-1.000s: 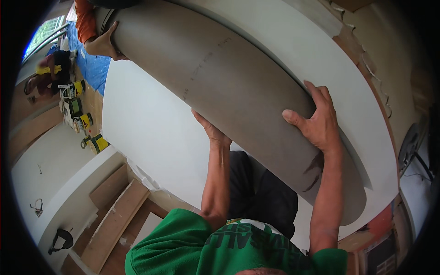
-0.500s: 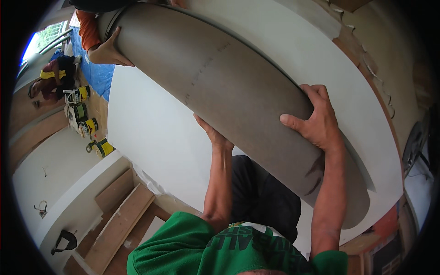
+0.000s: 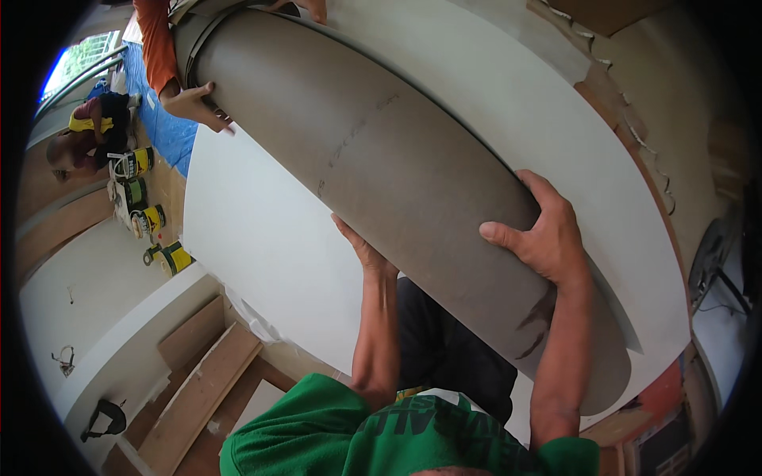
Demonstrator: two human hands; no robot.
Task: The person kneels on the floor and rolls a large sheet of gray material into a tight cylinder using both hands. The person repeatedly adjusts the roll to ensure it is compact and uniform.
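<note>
A large rolled-up sheet (image 3: 429, 186), brown-grey with faint marks and a dark smudge, lies slantwise over a white panel (image 3: 262, 230). My left hand (image 3: 367, 250) presses against its near edge, its fingertips partly tucked under the curve. Over the nearer half of the roll, my right hand (image 3: 548, 234) has its thumb on top and fingers curled round the far side. Another person's hand (image 3: 198, 109), below an orange sleeve, touches the roll's far left end with fingers spread. A second hand (image 3: 313, 9) of that person shows at the far edge.
Several paint cans (image 3: 147, 218) stand on the floor at the left, near another person (image 3: 91, 131) low down by a blue sheet (image 3: 163, 119). Wooden boards (image 3: 202, 389) lie at the lower left. A round dark-rimmed object (image 3: 710, 254) is at the right edge.
The roll has shifted slightly toward me, with my right hand moving along on it. The other person's left-side hand has slid down a little and its fingers have spread.
</note>
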